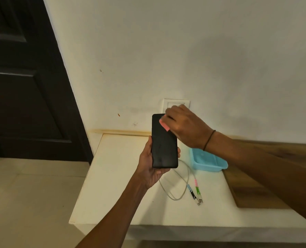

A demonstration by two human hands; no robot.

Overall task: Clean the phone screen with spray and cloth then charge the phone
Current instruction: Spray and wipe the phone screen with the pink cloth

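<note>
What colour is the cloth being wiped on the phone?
Pink. The cloth, held in the right hand, shows against the dark phone screen in the head view.

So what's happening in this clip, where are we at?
A person is wiping a phone. The left hand holds the black phone upright above a white table, and the right hand presses a pink cloth against the top of its screen. A multi-headed charging cable lies loose on the table beside a light blue tray, not plugged into the phone. A wall socket plate sits just behind the hands. No spray bottle is in view.
</note>
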